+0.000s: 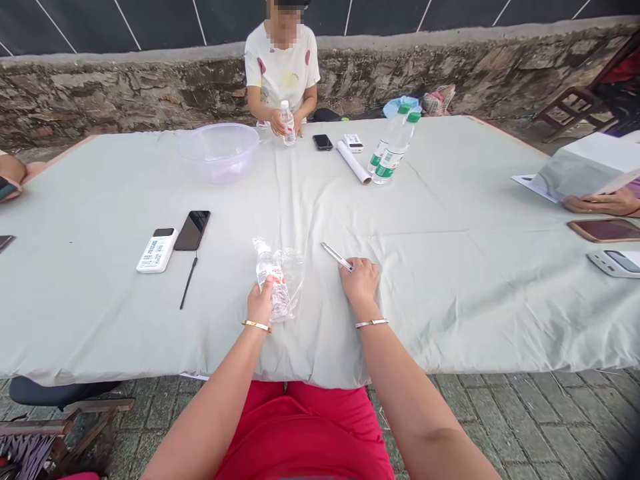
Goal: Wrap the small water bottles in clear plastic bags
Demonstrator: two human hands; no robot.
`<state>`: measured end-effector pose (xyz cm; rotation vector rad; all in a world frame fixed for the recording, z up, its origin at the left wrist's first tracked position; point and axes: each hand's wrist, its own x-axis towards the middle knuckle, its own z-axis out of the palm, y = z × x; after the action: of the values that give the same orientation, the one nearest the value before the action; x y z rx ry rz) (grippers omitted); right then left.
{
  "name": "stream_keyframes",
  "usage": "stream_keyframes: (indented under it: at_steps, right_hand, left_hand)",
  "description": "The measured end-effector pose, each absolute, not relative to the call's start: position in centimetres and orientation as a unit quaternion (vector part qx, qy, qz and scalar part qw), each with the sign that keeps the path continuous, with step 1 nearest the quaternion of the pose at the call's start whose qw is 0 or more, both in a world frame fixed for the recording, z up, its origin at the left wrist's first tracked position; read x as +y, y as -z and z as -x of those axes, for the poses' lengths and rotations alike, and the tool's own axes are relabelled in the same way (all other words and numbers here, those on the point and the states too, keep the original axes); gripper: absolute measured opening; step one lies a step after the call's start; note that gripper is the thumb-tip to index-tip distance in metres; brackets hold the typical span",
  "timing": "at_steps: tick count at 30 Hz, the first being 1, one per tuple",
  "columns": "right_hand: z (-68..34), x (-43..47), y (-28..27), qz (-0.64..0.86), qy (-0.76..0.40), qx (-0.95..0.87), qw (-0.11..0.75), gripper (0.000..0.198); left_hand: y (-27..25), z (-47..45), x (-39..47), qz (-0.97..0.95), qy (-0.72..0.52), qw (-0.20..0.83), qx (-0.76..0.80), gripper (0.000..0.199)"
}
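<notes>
Water bottle [278, 288], clear with a red-and-white label, sits just below the middle of the frame, in crinkled clear plastic film [296, 270]. The left hand [259, 301] is closed around its lower left side; whether its base bears on the cloth, I cannot tell. To its right, the right hand [363, 280] rests on the table, curled closed over the near end of a utility knife [335, 256].

The pale grey-green cloth [450, 267] covers a broad table, creased at centre and rumpled toward the lower right. At centre left lie a white power bank [157, 250], a dark phone [193, 231] and a black strap [189, 283]. A translucent lilac basin [217, 170] stands upper left of centre; a white roll [354, 163] lies beside two green-capped bottles [391, 160] upper right of centre.

At top centre, a person [285, 80] holds another bottle [288, 125]. At the right edge, another person's hand [595, 202] supports a white box [595, 163]. A rough stone wall [150, 97] runs behind under dark panels [150, 23]; grey paving [500, 413] shows along the bottom.
</notes>
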<state>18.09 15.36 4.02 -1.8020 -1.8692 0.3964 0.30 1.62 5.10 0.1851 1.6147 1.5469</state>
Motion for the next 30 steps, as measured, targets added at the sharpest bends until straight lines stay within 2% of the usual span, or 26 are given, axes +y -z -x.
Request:
stream_keyframes:
  at_steps: [2,3,6,9,13,20,25,30]
  right_hand:
    - [-17.2,13.7,-4.4,0.629,-0.157,-0.707,0.282,0.022]
    - [-16.6,12.5,-4.7,0.603,-0.201,-0.718,0.284,0.022]
    - [-14.3,8.9,-5.1,0.510,-0.407,-0.730,0.204,0.041]
    - [-12.2,6.7,-4.8,0.482,-0.485,-0.705,0.189,0.047]
    - [-11.6,6.7,-4.4,0.489,-0.495,-0.678,0.236,0.040]
    - [-13.5,8.7,-5.6,0.503,-0.488,-0.689,0.183,0.039]
    - [-14.3,9.3,-6.1,0.516,-0.553,-0.634,0.158,0.036]
    - [-14.9,9.8,-5.5,0.548,-0.423,-0.708,0.140,0.038]
  left_hand:
    - [-5.0,-0.6,1.6,-0.095,-0.624,0.410,0.658,0.049]
    - [-4.9,-0.8,1.6,-0.103,-0.626,0.396,0.664,0.047]
    - [-4.6,-1.2,1.6,-0.123,-0.632,0.349,0.681,0.046]
    - [-4.6,-1.1,1.6,-0.135,-0.637,0.321,0.687,0.045]
    - [-5.3,-0.3,1.8,-0.083,-0.665,0.369,0.644,0.047]
    - [-5.5,1.3,2.1,0.001,-0.690,0.501,0.522,0.046]
    - [-5.3,2.0,2.1,0.035,-0.671,0.582,0.459,0.052]
    - [-5.6,2.4,2.0,-0.020,-0.654,0.595,0.466,0.055]
